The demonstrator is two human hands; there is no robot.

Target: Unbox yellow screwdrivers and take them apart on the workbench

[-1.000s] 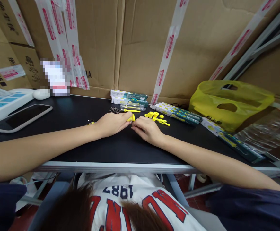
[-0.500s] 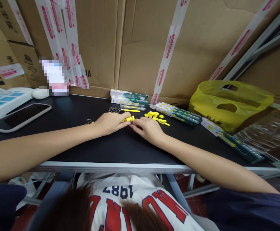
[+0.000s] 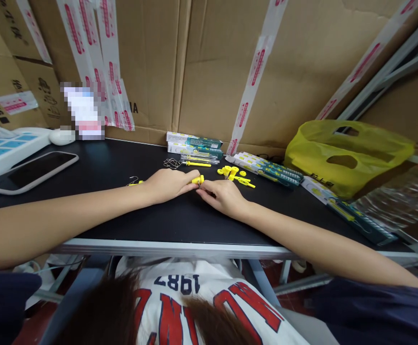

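Observation:
My left hand [image 3: 168, 185] is closed around a yellow cylindrical part [image 3: 198, 179], whose end sticks out between thumb and fingers. Touching that end, my right hand [image 3: 225, 195] pinches something small and dark that I cannot make out. Loose yellow pieces [image 3: 232, 173] lie on the black table [image 3: 166, 223] just behind my right hand. A yellow rod [image 3: 199, 164] and clear tubes lie behind both hands, with looped wire [image 3: 172, 164] at their left. A thin hook [image 3: 133, 180] shows left of my left hand.
Slim printed boxes [image 3: 194, 140] stand at the back, and more [image 3: 266, 167] lie to the right. A yellow bag [image 3: 313, 153] sits at the right. On the left are a phone [image 3: 32, 171] and a power strip [image 3: 7, 149]. Cardboard [image 3: 216, 72] walls the back.
The view has shifted slightly. Both hands keep nearly the same pose at the yellow part, with the right fingers slightly changed at its end.

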